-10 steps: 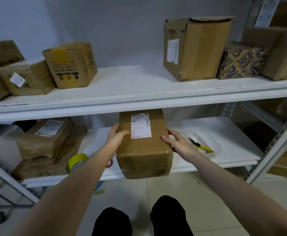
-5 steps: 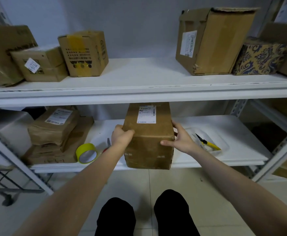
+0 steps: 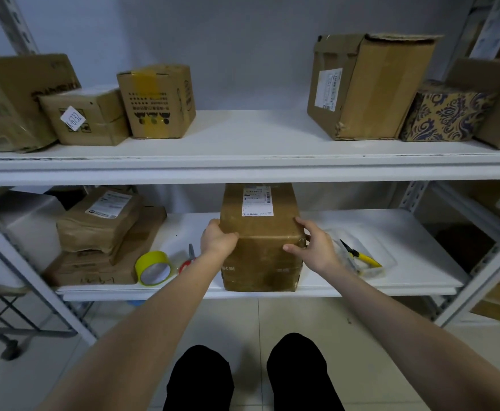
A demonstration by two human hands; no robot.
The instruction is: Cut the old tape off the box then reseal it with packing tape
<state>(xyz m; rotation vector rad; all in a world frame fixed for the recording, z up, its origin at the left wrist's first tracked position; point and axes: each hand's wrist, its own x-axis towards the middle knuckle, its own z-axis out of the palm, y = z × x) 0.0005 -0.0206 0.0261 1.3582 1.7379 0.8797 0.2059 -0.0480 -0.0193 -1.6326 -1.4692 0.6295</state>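
**Head view, opening stage of the task.** We see the box (image 3: 260, 241) standing on the lower shelf (image 3: 391, 232), its near face about level with the shelf's front edge. Its white label (image 3: 257, 200) faces up, close under the shelf above.

The left hand (image 3: 217, 240) curls over the box's upper left edge. The right hand (image 3: 314, 247) wraps the upper right corner, thumb on the near face. Both grips are clamped on the box, 1 per side. We judge that this 2-sided hold serves to steer and square a bulky load that 1 hand would control poorly. It also keeps the box well forward, where the shelf above hinders the work least.

The tools lie within reach on either flank:
- **Left of the box:** a roll of yellow packing tape (image 3: 153, 267) and red-handled scissors (image 3: 190, 259).
- **Right of the box:** a yellow-handled cutter (image 3: 361, 255) in a clear tray (image 3: 388, 262).

Neither hand holds a blade, so we judge that cutting has not begun. The next step calls for freeing 1 hand to take a blade while the other steadies the box.
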